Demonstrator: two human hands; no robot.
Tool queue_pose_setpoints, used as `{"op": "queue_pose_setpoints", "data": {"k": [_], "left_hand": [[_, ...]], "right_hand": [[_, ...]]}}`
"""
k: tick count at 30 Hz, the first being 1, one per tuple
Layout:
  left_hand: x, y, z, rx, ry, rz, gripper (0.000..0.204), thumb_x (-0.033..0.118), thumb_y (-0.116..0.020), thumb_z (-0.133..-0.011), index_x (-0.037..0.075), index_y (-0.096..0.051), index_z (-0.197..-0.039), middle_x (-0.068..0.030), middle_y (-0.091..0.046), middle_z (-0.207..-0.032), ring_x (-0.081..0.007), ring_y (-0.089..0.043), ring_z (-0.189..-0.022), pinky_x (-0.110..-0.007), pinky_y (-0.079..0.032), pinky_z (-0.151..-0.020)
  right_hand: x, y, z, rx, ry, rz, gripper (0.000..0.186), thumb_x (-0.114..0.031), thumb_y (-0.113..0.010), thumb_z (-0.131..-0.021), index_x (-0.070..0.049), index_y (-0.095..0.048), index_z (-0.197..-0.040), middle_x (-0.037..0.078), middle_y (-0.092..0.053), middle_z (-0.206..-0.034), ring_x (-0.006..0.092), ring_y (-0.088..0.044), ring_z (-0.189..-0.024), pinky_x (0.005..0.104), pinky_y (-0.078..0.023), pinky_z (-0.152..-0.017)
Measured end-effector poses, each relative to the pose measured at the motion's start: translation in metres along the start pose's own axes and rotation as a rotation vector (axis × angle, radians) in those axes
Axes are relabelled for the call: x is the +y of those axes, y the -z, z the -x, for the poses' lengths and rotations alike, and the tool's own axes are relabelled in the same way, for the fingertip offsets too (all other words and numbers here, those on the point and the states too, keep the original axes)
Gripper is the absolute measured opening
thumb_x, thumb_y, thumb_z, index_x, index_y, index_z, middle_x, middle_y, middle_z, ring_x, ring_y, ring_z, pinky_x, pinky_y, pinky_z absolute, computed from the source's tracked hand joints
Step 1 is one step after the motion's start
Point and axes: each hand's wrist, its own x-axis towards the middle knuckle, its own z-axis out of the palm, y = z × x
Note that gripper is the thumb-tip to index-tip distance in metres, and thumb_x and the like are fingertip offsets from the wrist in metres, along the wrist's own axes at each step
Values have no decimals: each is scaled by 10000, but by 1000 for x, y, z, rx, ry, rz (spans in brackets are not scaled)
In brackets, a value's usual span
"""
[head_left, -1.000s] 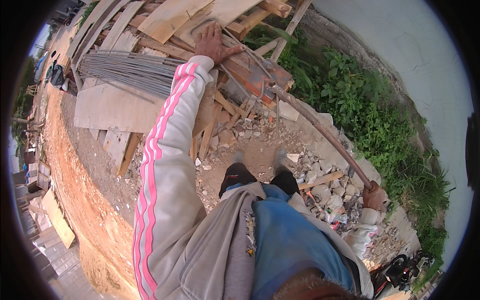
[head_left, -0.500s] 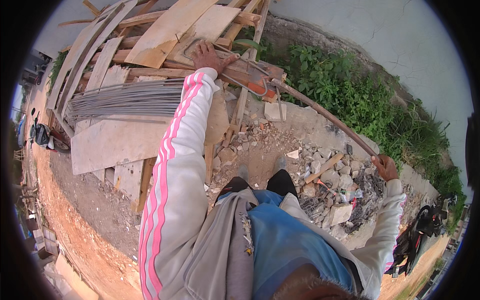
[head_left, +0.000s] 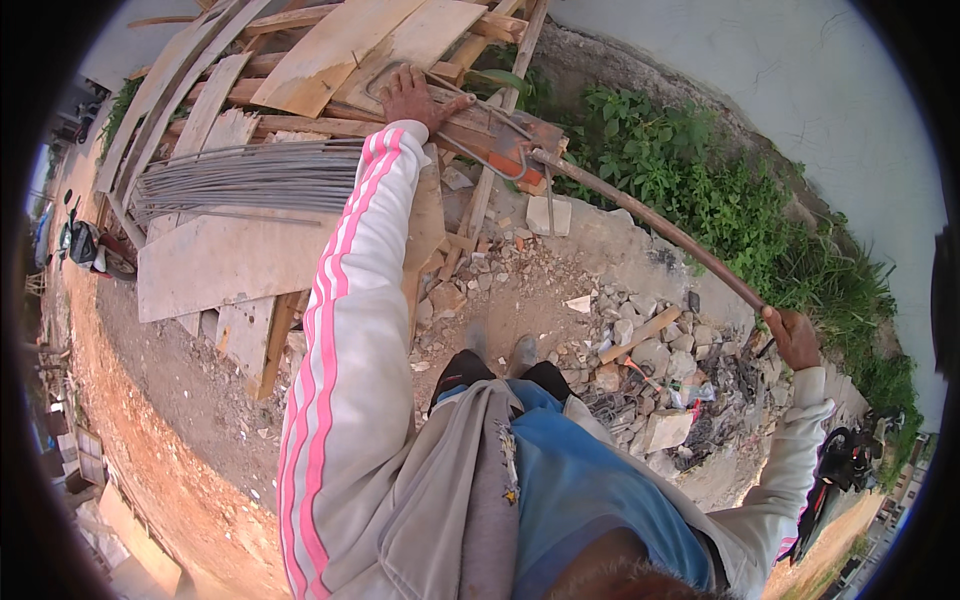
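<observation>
My right hand (head_left: 793, 338) is closed round the near end of a long rusty metal bar (head_left: 660, 228). The bar's far end meets metal pieces at the end of a thick wooden board (head_left: 470, 128). On that board lies a thin steel rod bent into a loop (head_left: 488, 163); part of it hangs past the board's edge. My left hand (head_left: 408, 98) lies palm down over the loop, fingers extended and thumb stretched to the right. What sits beneath the palm is hidden. Left of my left forearm rests a bundle of straight steel rods (head_left: 245, 185).
Plywood sheets and planks (head_left: 340, 50) are piled at the far left. Rubble (head_left: 660, 360) and broken stones cover the ground before my feet. Green plants (head_left: 680, 150) grow along a pale wall (head_left: 780, 90). Motorbikes stand at the left (head_left: 88, 245) and right (head_left: 850, 455).
My right hand has swung the bar's near end a little to the right. My left hand stays on the bent rod. The view has shifted slightly.
</observation>
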Motion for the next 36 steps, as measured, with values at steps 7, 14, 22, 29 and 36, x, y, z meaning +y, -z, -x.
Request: {"op": "queue_pose_setpoints", "data": {"k": [7, 14, 22, 29, 36], "left_hand": [[13, 20, -4, -175, 33, -90, 1334, 969, -476, -703, -9, -259, -1583, -189, -262, -1655, -325, -220, -1545, -504, -198, -1230], [12, 18, 0, -79, -9, -14, 1306, 951, -521, -699, -27, -335, -1545, -207, -320, -1622, -362, -249, -1527, -532, -227, -1211], [15, 21, 1, -77, -10, -16, 1301, 941, -529, -707, -35, -340, -1545, -212, -334, -1614, -364, -272, -1516, -496, -262, -1203], [5, 10, -7, -80, -1, 50, 1347, 990, -488, -665, 5, -324, -1569, -213, -252, -1651, -382, -203, -1538, -551, -190, -1222], [34, 74, 23, 97, -226, 302, 574, 468, -676, -881, 1, -659, -1214, -193, -638, -1249, -376, -628, -1132, -516, -455, -1013]], "right_hand": [[3, 8, -3, 110, -3, 47, 740, -676, -500, -961, 13, -662, -745, 203, -510, -562, 386, -556, -551, 483, -421, -567], [-26, -103, 54, 385, -89, 136, 596, -613, -539, -971, -61, -680, -795, 211, -604, -621, 438, -631, -630, 515, -468, -572], [-93, -137, 113, 407, -230, 42, 654, -661, -467, -984, -74, -687, -800, 177, -600, -593, 425, -623, -579, 517, -454, -535], [-146, -159, 144, 386, -357, 26, 623, -626, -499, -987, -66, -658, -766, 194, -597, -596, 431, -617, -590, 518, -453, -536], [-139, -161, 142, 415, -371, -11, 653, -648, -507, -968, -50, -665, -758, 224, -614, -656, 444, -634, -668, 527, -467, -591]]}}
